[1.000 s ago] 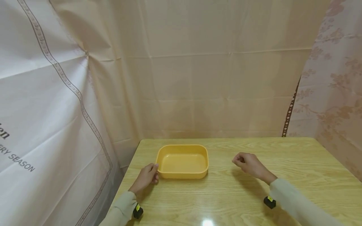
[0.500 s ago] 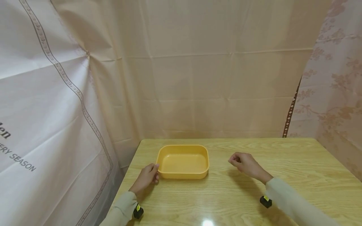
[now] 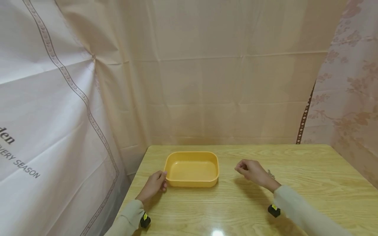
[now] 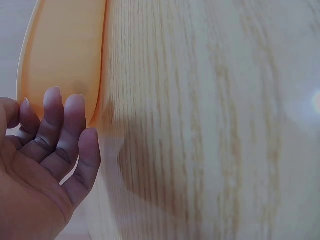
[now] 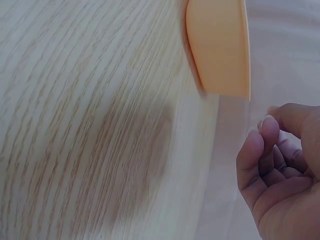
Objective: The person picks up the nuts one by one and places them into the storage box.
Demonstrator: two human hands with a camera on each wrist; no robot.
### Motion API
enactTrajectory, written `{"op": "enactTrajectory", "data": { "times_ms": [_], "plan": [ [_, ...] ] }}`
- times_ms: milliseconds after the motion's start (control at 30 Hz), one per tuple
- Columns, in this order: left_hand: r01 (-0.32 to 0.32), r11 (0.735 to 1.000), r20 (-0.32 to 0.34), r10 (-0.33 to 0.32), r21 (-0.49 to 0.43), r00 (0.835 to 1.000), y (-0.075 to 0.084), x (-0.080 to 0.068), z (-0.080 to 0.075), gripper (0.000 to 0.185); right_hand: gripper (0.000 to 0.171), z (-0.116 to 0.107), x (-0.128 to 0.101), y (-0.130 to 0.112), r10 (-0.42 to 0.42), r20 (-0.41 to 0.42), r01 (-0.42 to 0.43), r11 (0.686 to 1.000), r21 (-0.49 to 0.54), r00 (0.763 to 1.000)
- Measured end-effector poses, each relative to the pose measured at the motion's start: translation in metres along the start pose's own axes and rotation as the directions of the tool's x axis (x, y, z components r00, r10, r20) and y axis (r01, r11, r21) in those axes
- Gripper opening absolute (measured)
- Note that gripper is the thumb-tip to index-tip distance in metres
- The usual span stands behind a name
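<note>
A shallow yellow plastic tray [image 3: 192, 168] with rounded corners stands on the wooden table [image 3: 236, 203], and nothing shows inside it. At its left end, my left hand [image 3: 153, 185] grips the rim, thumb on top and fingers curled below. In the left wrist view the fingers [image 4: 52, 107] lie beside the tray's end wall. Right of the tray and apart from it, my right hand [image 3: 255, 172] hovers over the table, casting a shadow. Its thumb and fingers [image 5: 250, 150] are curled together, with nothing visible held. Just behind that wrist lies a small greyish, chain-like thing [image 3: 271, 174], partly hidden.
Beige cloth [image 3: 221, 82] hangs behind the table's far edge. A white printed cloth [image 3: 59, 131] hangs at the left, and a flowered one [image 3: 351, 98] at the right. Small black devices [image 3: 274, 210] are worn on both wrists. Glare marks the table's front.
My right hand has moved left, nearer to the tray, uncovering the small chain-like thing behind its wrist. The left hand keeps its grip, and the tray stays where it was.
</note>
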State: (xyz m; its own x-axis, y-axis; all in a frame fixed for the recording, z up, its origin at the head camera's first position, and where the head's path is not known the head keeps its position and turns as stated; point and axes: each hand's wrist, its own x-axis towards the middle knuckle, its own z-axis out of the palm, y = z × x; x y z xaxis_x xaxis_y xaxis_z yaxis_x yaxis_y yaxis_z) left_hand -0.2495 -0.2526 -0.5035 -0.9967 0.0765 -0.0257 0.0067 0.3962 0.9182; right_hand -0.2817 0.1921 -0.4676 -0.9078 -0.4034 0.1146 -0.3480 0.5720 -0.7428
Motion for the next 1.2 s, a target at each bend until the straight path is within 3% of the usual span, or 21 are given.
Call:
{"op": "enactTrajectory", "data": {
  "times_ms": [1200],
  "plan": [
    [0.01, 1.0, -0.037, -0.01, 0.001, 0.999, -0.002, -0.001, 0.005, 0.039, 0.017, 0.026, 0.014, -0.014, -0.061, 0.006, 0.061, 0.998, 0.002, 0.998]
  ]
}}
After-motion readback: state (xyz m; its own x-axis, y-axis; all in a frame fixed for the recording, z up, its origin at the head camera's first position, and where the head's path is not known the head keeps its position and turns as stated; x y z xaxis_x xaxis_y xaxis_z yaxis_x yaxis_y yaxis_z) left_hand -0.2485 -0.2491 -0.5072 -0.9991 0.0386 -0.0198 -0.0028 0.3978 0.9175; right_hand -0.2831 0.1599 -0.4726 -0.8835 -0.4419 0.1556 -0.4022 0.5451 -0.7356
